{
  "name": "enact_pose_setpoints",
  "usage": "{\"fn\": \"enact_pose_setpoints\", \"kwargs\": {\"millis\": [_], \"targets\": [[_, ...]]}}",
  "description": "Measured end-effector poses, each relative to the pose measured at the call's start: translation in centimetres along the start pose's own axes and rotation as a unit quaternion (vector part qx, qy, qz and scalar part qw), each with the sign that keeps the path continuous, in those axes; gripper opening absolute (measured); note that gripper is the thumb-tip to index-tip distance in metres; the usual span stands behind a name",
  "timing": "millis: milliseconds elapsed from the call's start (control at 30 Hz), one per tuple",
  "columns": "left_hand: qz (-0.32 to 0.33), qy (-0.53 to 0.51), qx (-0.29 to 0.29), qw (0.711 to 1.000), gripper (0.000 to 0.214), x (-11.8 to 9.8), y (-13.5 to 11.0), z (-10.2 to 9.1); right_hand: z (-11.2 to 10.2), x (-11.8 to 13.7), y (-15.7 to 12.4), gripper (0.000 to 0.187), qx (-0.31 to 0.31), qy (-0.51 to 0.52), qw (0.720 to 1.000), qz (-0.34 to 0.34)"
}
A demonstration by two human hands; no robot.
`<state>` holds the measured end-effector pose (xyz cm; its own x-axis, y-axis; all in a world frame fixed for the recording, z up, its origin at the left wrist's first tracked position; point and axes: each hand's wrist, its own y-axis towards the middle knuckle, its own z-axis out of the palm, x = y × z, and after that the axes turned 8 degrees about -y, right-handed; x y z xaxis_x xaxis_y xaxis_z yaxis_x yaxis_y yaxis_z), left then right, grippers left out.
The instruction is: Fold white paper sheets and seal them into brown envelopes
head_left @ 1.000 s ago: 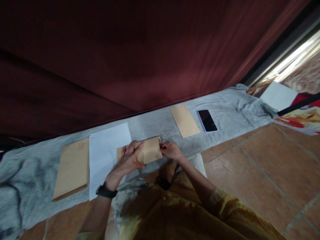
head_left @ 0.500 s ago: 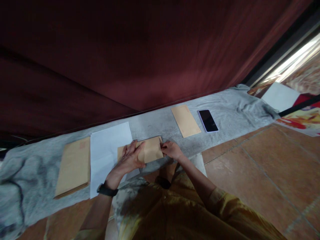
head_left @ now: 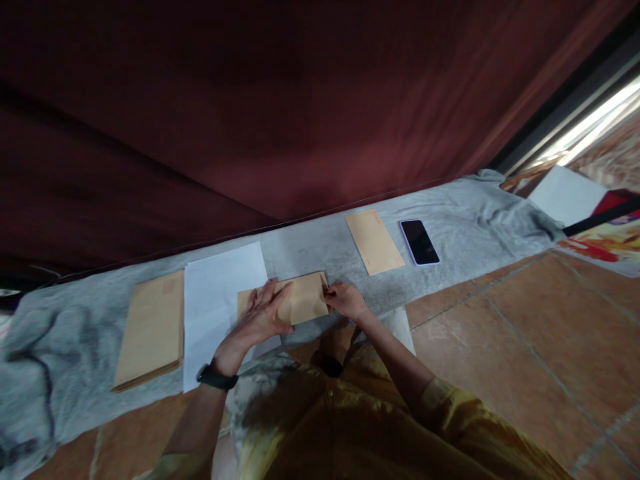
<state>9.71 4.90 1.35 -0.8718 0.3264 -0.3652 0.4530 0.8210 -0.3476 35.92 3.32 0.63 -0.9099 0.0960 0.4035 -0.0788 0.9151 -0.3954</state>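
A brown paper envelope point(head_left: 309, 297) lies in front of me, its left part over the edge of the white paper sheets point(head_left: 213, 307). Across its left half my left hand point(head_left: 261, 315) rests flat with the fingers spread. At the envelope's right end, my right hand point(head_left: 346, 300) has its fingers curled in a pinch on the edge, by the dark opening. The fingertips there are partly hidden. Further right lies another brown envelope point(head_left: 375, 241), apart from both hands. A stack of brown envelopes point(head_left: 150, 327) sits left of the paper.
A grey cloth point(head_left: 310, 250) covers the long narrow surface under everything. To the right lies a phone point(head_left: 420, 242) with a dark screen. Behind the surface hangs a dark red curtain point(head_left: 300, 120). Brown floor tiles point(head_left: 500, 340) show along the near side.
The view has shifted slightly, so everything sits a little further right in the picture. Both hands keep nearly the same position on the envelope.
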Motion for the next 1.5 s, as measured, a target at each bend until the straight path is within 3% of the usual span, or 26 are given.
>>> {"fn": "enact_pose_setpoints", "kwargs": {"millis": [600,733,933,1067,1500], "targets": [[0.037,-0.009,-0.017,0.999,0.103,0.8,-0.3,0.8,0.3,0.0,-0.7,0.025,-0.023,0.020,0.999,0.013],[0.061,-0.019,-0.032,0.997,0.096,-0.3,-1.2,1.2,0.4,0.1,-0.8,0.026,-0.027,0.023,0.999,0.020],[0.096,0.006,-0.107,0.990,0.081,-3.2,-2.2,3.3,0.5,0.1,-1.1,0.025,-0.035,0.024,0.999,0.025],[0.095,0.039,-0.128,0.986,0.075,-4.5,-2.4,4.4,0.6,0.1,-1.3,0.025,-0.041,0.022,0.999,0.024],[0.088,0.070,-0.150,0.982,0.070,-5.3,-2.4,5.4,1.0,-0.1,-1.5,0.024,-0.061,0.029,0.997,0.019]]}}
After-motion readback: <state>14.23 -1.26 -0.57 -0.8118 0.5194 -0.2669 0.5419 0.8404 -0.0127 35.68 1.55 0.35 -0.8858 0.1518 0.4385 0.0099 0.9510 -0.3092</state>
